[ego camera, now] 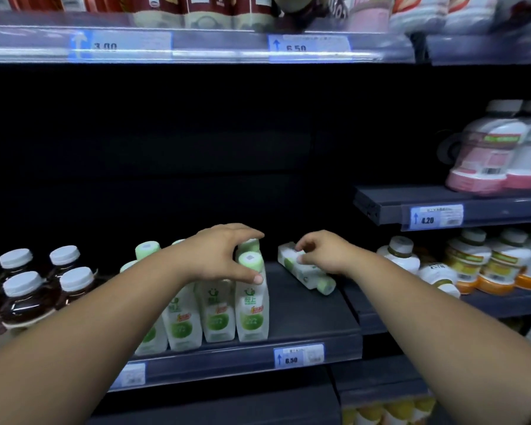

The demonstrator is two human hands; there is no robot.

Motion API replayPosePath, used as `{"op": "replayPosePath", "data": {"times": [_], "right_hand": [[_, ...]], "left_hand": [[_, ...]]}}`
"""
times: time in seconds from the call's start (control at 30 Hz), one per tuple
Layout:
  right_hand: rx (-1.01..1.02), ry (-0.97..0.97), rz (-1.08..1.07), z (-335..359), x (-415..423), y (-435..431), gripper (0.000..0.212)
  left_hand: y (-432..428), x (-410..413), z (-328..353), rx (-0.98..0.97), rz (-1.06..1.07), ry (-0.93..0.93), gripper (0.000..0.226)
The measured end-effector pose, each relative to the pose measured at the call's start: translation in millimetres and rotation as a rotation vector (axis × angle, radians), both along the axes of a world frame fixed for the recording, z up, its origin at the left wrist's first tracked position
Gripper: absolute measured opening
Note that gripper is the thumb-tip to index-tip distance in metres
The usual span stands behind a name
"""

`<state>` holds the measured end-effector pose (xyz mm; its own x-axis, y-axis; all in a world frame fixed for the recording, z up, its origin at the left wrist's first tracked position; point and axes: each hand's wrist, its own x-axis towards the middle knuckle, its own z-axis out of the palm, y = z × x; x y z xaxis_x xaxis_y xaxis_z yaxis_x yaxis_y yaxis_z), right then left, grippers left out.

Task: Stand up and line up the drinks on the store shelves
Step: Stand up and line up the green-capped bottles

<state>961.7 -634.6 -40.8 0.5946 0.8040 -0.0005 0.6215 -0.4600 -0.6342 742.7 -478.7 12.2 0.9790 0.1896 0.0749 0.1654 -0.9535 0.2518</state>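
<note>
1 fallen bottle (304, 273) lies on its side on the dark shelf (313, 320), just right of the standing row, so it likely needs lifting upright into the gap. The right grip (322, 256) is clenched on its bottom end, fingers curled over it. The left grip (224, 253) arches half open round the cap of the front upright bottle (252, 305), thumb on its neck, probably steadying the row

Five price tags noted. At 11 o'clock, a blue-and-white tag reading 3.00 (121, 45). At 12 o'clock, a tag reading 6.50 (309, 47). At 3 o'clock, a tag reading 4.20 (436, 216). At 6 o'clock, a second 6.50 tag (299, 355). At 7 o'clock, a blurred tag (129, 375), illegible. Dark back panel (196, 148) fills the centre.
</note>
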Motion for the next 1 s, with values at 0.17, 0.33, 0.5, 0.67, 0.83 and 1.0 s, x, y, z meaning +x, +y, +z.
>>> {"op": "replayPosePath", "data": {"times": [0.17,0.33,0.5,0.67,0.83,1.0], "right_hand": [[-0.092,-0.074,-0.096,-35,16,-22,0.036],[-0.078,-0.058,-0.163,-60,17,-26,0.041],[0.065,-0.023,-0.177,-53,13,-31,0.044],[0.234,0.004,-0.125,-15,10,-40,0.038],[0.385,0.040,-0.052,22,0,-37,0.039],[0.239,-0.016,0.119,37,-26,-27,0.024]], "left_hand": [[9,4,-8,-0.238,0.033,-0.055,0.081],[12,2,-12,-0.249,0.022,-0.060,0.087],[9,1,-13,-0.240,0.040,-0.040,0.057],[10,0,-13,-0.248,0.032,-0.034,0.069],[13,1,-14,-0.266,0.000,-0.050,0.079],[14,0,-15,-0.255,-0.006,-0.058,0.083]]}}
